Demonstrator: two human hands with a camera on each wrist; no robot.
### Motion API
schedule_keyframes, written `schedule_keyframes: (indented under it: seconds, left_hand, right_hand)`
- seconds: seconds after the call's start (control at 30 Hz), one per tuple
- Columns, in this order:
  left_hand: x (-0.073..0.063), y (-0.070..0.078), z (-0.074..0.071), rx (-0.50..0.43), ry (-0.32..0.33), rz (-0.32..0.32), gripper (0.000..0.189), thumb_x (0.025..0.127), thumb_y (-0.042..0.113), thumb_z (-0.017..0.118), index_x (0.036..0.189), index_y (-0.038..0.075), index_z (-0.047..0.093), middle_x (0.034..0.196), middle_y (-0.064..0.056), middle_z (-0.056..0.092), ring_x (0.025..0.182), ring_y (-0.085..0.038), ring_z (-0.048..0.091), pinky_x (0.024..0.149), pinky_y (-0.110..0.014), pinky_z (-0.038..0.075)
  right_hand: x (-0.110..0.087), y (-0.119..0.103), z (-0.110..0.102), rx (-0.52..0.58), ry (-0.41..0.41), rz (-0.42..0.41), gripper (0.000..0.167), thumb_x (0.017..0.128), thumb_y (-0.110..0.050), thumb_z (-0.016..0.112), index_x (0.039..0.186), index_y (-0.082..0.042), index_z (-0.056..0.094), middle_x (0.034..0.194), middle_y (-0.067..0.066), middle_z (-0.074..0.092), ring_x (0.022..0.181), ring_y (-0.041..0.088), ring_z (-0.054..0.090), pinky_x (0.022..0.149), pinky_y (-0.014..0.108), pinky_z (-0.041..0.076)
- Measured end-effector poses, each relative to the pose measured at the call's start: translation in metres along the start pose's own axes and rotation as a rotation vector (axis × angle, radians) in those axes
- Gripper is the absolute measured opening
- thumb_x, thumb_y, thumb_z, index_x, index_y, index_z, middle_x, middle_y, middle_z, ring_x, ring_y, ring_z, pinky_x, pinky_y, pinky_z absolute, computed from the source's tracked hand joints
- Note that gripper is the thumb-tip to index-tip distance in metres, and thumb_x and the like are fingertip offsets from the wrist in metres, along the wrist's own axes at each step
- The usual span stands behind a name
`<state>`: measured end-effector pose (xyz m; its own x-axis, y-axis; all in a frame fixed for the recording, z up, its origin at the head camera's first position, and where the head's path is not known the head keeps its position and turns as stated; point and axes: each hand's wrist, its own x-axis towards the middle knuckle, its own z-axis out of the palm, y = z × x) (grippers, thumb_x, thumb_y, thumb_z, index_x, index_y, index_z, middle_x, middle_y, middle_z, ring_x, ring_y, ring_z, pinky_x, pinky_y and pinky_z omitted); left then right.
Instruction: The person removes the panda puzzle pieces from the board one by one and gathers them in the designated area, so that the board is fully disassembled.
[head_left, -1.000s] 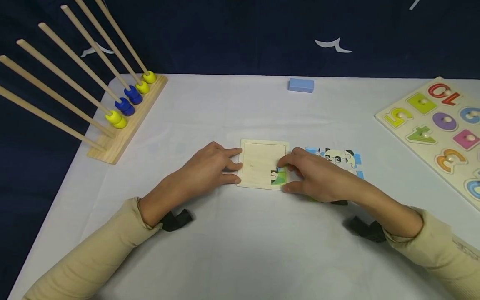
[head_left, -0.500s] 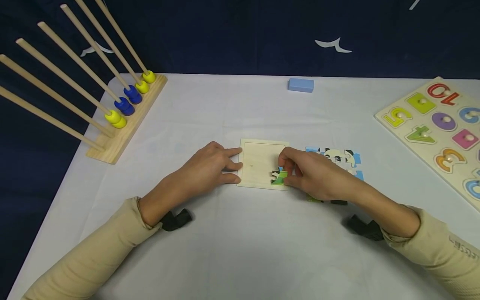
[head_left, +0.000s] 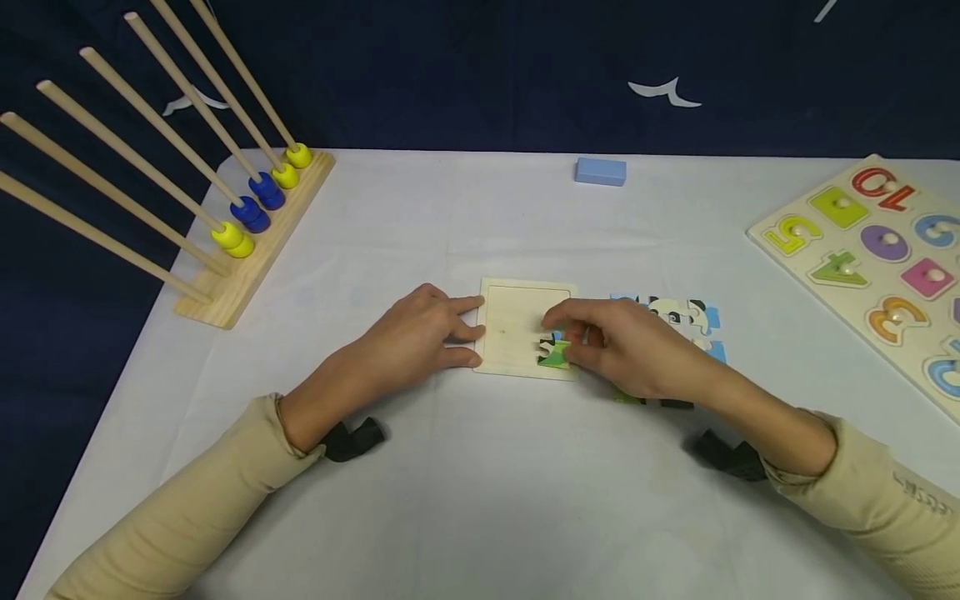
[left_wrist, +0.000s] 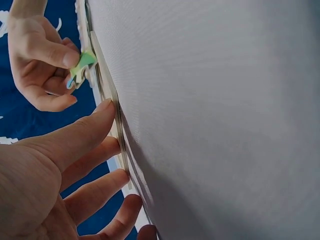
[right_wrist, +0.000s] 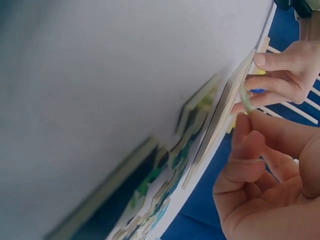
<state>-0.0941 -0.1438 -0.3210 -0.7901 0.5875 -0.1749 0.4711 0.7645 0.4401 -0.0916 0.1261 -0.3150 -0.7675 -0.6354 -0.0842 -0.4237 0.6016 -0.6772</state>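
A square wooden puzzle tray lies flat on the table. My left hand rests its extended fingertips along the tray's left edge. Over the tray's lower right corner, my right hand pinches a green puzzle piece between thumb and fingers. In the left wrist view this puzzle piece is tilted and held up off the tray. Right of the tray lie several panda puzzle pieces, partly hidden under my right hand and forearm; the right wrist view shows these pieces close by.
A wooden bead rack with tall pegs and yellow and blue beads stands at the left. A number peg board lies at the right. The blue block sits near the table's far edge.
My right hand has lifted the green piece from the tray's lower right corner and shifted it slightly left. The left hand has stayed in place.
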Motion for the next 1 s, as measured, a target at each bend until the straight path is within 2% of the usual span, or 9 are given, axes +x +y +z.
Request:
schedule_keyframes:
  seconds: [0.13,0.4,0.63,0.87,1.0]
  left_hand:
    - [0.001,0.000,0.000,0.001,-0.005,-0.002,0.038,0.087,0.028,0.077,0.119,0.009,0.072,0.147,-0.008,0.048,0.121,-0.033,0.050,0.101,-0.039,0.041]
    - [-0.001,0.001,-0.002,-0.017,-0.012,-0.016,0.038,0.088,0.028,0.077,0.120,0.009,0.071,0.148,-0.008,0.047,0.124,-0.033,0.048,0.103,-0.039,0.039]
    - [0.000,0.001,-0.001,-0.016,-0.020,-0.021,0.039,0.088,0.028,0.077,0.121,0.008,0.071,0.148,-0.008,0.047,0.125,-0.034,0.047,0.104,-0.039,0.039]
    - [-0.001,0.001,0.000,-0.006,0.001,-0.015,0.039,0.086,0.028,0.078,0.119,0.008,0.072,0.147,-0.008,0.047,0.122,-0.033,0.049,0.101,-0.039,0.041]
    - [0.000,0.002,0.000,-0.007,-0.003,-0.011,0.039,0.086,0.028,0.078,0.119,0.008,0.071,0.147,-0.008,0.047,0.122,-0.034,0.049,0.101,-0.039,0.041]
  right_hand:
    - [-0.002,-0.001,-0.001,0.002,0.023,-0.014,0.025,0.091,0.001,0.066,0.113,-0.010,0.071,0.082,-0.004,0.061,0.067,0.012,0.053,0.062,0.027,0.046]
    - [-0.010,-0.002,-0.006,0.047,0.015,0.039,0.024,0.093,-0.004,0.066,0.116,-0.009,0.072,0.085,-0.004,0.061,0.063,0.013,0.048,0.056,0.026,0.041]
    - [-0.024,0.002,-0.011,0.117,0.041,0.049,0.031,0.091,0.002,0.065,0.119,-0.011,0.066,0.084,-0.001,0.061,0.062,0.014,0.051,0.057,0.025,0.044]
    - [-0.038,0.006,-0.013,0.153,0.071,0.030,0.020,0.091,0.000,0.068,0.108,-0.011,0.067,0.079,-0.001,0.059,0.059,0.014,0.049,0.053,0.025,0.042]
    - [-0.049,0.012,-0.014,0.143,0.102,0.024,0.021,0.091,0.001,0.069,0.108,-0.012,0.068,0.080,-0.002,0.058,0.061,0.013,0.050,0.053,0.024,0.042]
